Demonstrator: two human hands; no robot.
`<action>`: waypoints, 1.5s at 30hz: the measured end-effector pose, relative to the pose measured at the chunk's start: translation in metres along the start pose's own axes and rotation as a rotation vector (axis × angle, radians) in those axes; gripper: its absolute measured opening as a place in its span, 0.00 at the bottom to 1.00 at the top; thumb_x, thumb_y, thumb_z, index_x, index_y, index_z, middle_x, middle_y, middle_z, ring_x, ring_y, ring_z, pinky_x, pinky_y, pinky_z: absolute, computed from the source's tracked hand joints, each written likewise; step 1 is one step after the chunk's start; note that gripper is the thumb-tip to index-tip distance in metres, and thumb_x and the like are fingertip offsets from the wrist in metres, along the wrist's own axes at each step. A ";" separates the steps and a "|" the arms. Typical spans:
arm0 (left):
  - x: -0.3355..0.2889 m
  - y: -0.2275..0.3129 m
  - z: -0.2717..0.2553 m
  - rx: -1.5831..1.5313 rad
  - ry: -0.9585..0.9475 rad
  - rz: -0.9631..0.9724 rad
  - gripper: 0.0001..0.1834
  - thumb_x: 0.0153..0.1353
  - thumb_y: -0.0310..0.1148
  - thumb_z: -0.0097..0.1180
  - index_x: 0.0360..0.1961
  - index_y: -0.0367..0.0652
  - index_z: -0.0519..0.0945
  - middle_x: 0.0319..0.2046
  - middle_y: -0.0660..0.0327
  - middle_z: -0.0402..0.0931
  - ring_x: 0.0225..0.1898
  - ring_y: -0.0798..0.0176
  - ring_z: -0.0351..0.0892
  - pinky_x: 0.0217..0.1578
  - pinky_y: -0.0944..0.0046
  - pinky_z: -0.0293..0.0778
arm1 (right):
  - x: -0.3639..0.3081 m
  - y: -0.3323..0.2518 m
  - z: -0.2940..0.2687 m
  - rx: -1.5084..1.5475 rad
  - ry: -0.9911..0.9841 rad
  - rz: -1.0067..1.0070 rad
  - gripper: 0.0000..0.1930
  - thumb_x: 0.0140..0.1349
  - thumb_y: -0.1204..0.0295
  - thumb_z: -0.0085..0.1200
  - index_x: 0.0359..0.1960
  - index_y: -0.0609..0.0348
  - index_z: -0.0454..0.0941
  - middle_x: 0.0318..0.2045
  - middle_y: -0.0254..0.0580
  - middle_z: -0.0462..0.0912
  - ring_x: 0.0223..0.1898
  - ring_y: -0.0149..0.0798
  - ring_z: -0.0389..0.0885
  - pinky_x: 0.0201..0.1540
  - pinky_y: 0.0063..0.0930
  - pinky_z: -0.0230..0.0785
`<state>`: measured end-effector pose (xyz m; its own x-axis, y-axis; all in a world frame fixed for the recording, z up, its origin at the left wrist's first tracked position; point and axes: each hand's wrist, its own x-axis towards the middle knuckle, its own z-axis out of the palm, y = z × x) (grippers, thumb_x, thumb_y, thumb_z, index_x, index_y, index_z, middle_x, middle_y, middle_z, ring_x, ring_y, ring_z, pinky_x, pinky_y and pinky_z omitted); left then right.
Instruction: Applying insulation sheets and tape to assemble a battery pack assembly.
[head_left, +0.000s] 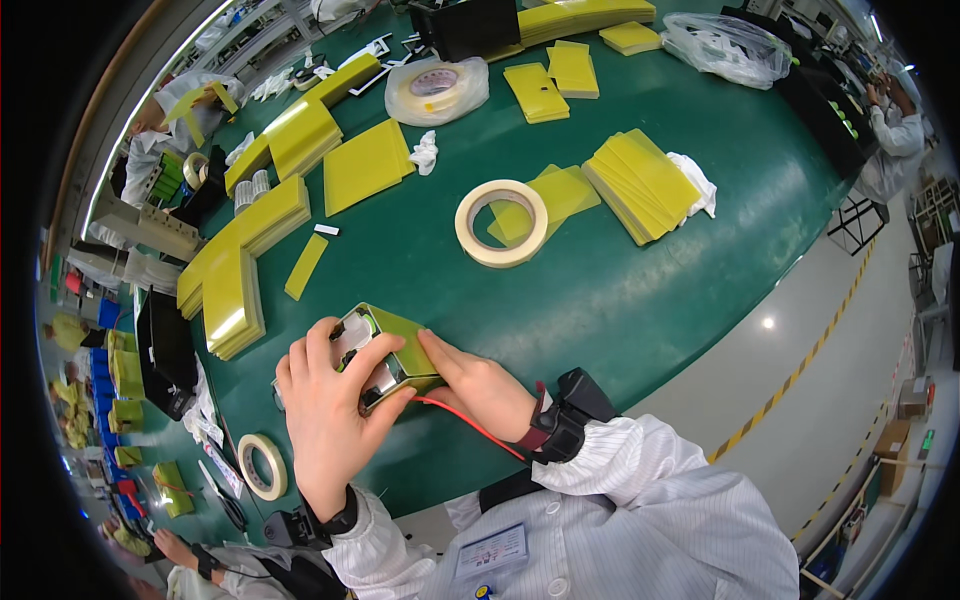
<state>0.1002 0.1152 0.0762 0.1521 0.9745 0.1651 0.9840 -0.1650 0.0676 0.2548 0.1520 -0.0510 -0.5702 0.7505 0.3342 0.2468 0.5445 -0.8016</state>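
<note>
Near the front of the green table, I hold a small box-shaped battery pack (405,338) with yellow-green sheet on its side, pale and metallic parts on its end, and a red wire trailing to the right. My left hand (335,415) wraps over its end, fingers bent along the top and thumb across the near end. Against the right side, my right hand (478,385) presses with its fingers together. Part of the pack is hidden behind my left fingers. A narrow yellow strip (306,267) lies beyond the pack.
Farther out lie a tape roll (502,224), fanned yellow sheets (640,187) and a plastic-wrapped roll (437,88). Stacked yellow sheets (240,265) line the left edge. Another tape roll (262,467) and scissors (226,497) sit at lower left, near another person's hand (176,548).
</note>
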 end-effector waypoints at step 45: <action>-0.005 0.001 0.019 -0.079 0.188 -0.005 0.23 0.50 0.52 0.60 0.49 0.71 0.76 0.47 0.54 0.67 0.45 0.47 0.68 0.45 0.49 0.61 | -0.065 -0.055 0.105 0.140 -0.368 -0.437 0.16 0.46 0.75 0.51 0.40 0.61 0.76 0.39 0.46 0.76 0.40 0.46 0.74 0.46 0.38 0.69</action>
<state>0.1019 0.1131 0.0566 0.1202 0.9308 0.3453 0.9732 -0.1792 0.1443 0.1959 0.0341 -0.0802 -0.8363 0.2745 0.4746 -0.1638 0.7009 -0.6942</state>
